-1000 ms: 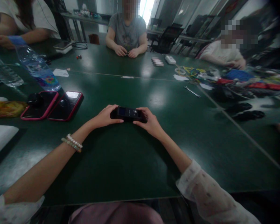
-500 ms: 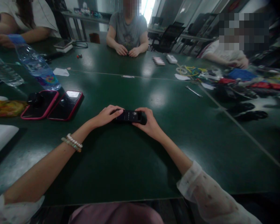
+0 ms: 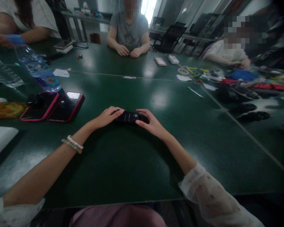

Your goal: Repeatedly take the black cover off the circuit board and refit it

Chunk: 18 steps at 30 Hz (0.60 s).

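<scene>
Between my two hands is a small black device with a lit screen (image 3: 129,117), lying sideways just above or on the green table; I cannot tell whether it touches. My left hand (image 3: 107,116) is closed on its left end, the thumb along the top face. Around the right end curls my right hand (image 3: 152,124), with the thumb on the screen's right edge and the fingers behind. Its far side is hidden. Left of my left hand lie two phones in red cases, the nearer one (image 3: 66,107) and the farther one (image 3: 41,105), which has a dark round object (image 3: 35,100) on it.
Two plastic bottles (image 3: 36,67) are at the left, near a yellow packet (image 3: 8,109) and a white object (image 3: 1,140). A wrench (image 3: 196,92) lies right of centre. Cables and cloths (image 3: 248,78) pile up at the right. Several people sit around the green table (image 3: 123,167).
My right thumb has moved from the device's lower edge up onto the screen's right part, and the right fingers have shifted slightly. My left hand keeps its hold.
</scene>
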{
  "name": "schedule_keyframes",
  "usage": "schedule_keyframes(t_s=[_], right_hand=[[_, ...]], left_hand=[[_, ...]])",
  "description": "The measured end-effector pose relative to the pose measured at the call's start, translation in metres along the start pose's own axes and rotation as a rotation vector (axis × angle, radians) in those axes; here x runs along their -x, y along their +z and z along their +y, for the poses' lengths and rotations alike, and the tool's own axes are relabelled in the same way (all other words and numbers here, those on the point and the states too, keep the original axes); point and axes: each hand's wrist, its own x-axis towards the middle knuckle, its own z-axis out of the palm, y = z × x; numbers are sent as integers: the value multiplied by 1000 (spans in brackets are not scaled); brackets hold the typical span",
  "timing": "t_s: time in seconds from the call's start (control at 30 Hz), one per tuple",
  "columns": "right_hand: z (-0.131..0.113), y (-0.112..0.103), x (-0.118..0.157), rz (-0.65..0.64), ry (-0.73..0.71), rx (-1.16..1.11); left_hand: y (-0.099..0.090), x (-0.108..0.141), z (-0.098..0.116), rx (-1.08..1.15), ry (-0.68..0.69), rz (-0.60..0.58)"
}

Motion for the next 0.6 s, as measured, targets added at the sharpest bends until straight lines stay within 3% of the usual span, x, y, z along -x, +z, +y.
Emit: schedule_keyframes(t_s=[0.13, 0.37, 0.6], right_hand=[[1, -1, 0, -6, 25, 21], [-4, -4, 1, -22, 76, -158], [-7, -5, 2, -13, 73, -201]], left_hand=[[0, 0, 1, 30, -9, -6], [0, -2, -4, 9, 7, -18], [-3, 1, 5, -54, 81, -59]])
